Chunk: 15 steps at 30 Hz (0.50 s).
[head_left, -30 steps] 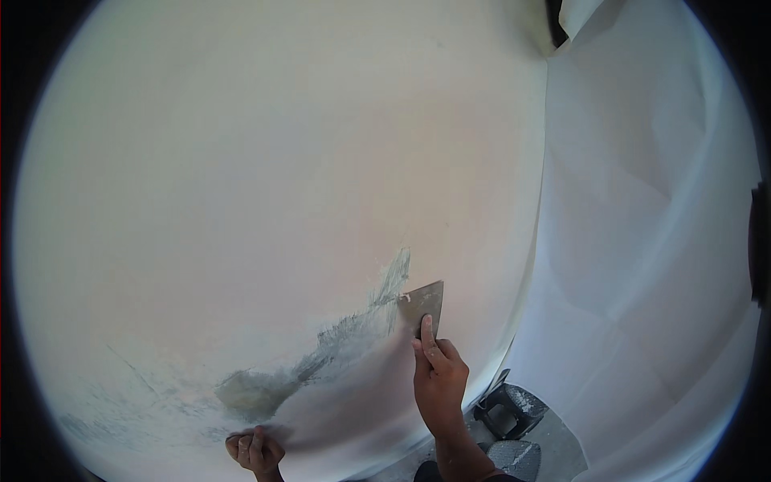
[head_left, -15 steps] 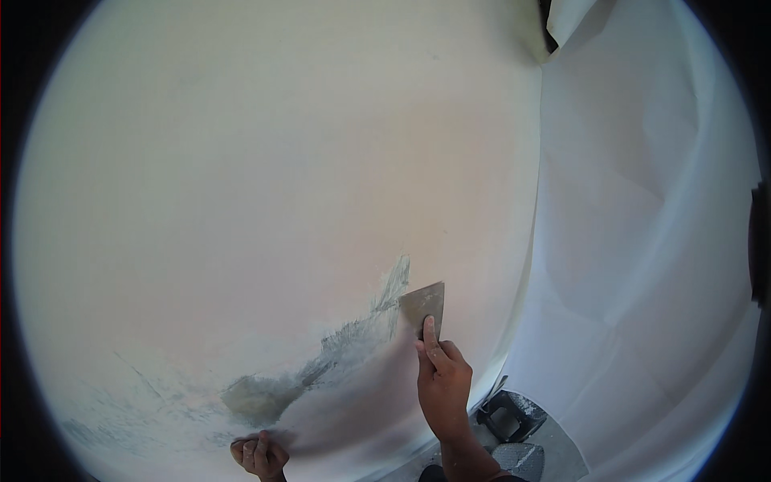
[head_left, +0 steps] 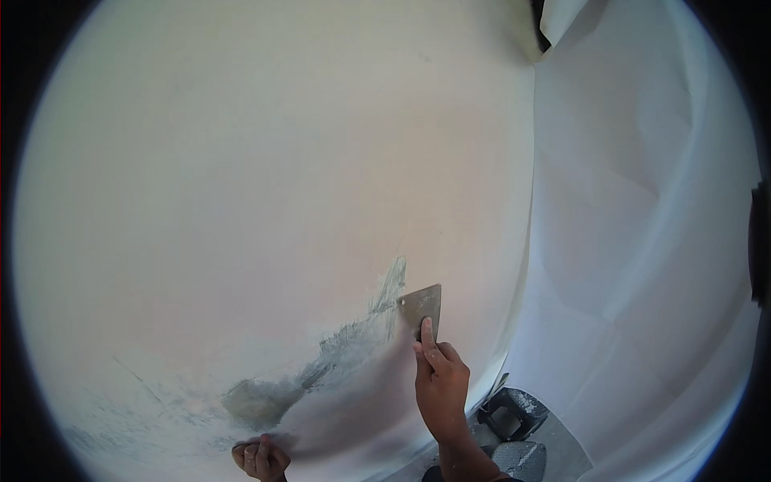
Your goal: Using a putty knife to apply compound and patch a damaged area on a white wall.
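My right hand (head_left: 442,390) grips a putty knife, its index finger stretched along the grey metal blade (head_left: 422,308). The blade is smeared with white and has a small pale bit at its left corner. It lies close against the pale wall (head_left: 265,185), at the right end of a rough, streaked grey patch (head_left: 345,345). Lower left, my left hand (head_left: 261,460) is closed with its knuckles showing; what it holds is hidden. Just above that hand is a smooth brownish-grey area (head_left: 261,403), which could be bare wall or a blade; I cannot tell.
A wrinkled white sheet (head_left: 618,241) hangs along the right side. On the floor at lower right stand a dark stool-like object (head_left: 511,415) with white splashes and a grey speckled item (head_left: 520,459) beside it. Faint grey scratches mark the wall at far lower left.
The view has shifted slightly, so the wall edge and sheet sit a little further left. Both hands and the putty knife keep nearly the same places on the wall.
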Available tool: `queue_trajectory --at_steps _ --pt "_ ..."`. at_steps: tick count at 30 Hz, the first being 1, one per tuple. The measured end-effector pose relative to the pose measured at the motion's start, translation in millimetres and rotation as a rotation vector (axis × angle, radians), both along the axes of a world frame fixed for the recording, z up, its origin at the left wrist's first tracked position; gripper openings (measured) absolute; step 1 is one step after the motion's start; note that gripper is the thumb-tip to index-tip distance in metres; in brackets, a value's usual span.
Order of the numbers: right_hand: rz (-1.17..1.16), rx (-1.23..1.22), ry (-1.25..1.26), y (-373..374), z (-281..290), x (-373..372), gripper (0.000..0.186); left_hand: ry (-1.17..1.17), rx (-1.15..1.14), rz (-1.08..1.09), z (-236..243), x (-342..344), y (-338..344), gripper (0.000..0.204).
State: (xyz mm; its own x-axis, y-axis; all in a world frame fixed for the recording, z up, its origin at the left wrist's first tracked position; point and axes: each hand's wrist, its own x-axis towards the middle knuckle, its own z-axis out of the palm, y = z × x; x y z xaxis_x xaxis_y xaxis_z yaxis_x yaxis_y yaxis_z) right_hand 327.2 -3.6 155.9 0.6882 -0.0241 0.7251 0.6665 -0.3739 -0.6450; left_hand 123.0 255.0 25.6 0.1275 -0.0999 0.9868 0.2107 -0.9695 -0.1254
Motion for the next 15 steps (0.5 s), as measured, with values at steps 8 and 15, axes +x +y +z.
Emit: queue_trajectory --at_steps 8,15 --pt "0.012 0.01 0.026 -5 5 4 0.04 0.001 0.0 0.0 1 1 1 0.026" --pt "-0.021 -0.047 -0.009 -9 8 12 0.042 0.001 0.009 -0.016 2 2 1 0.033"
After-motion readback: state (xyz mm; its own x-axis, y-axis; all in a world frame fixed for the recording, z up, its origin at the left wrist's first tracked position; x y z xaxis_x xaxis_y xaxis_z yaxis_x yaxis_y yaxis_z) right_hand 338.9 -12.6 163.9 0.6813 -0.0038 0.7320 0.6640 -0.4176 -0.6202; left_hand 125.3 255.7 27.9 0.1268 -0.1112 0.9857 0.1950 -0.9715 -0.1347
